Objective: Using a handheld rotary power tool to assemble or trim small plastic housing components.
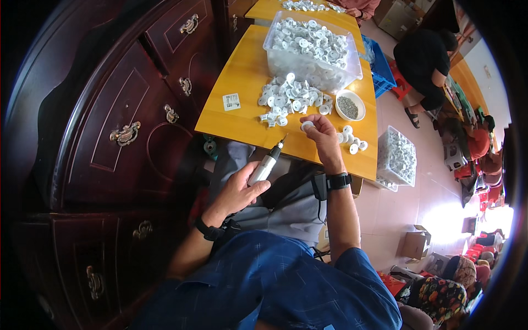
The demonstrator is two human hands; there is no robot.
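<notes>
My left hand is wrapped round a silver electric screwdriver, its thin bit angled up over the table's near edge. In my right hand a small round white plastic part is pinched between thumb and fingers above the tabletop. Ahead of it lies a loose pile of similar white parts. Right of that hand sits a small group of white parts. A white bowl of tiny metal pieces, seemingly screws, stands just beyond them.
A clear plastic bin heaped with white parts stands on the yellow table. Dark wooden drawers rise close on the left. Another filled bin and a blue crate are on the right. People sit farther off at the right.
</notes>
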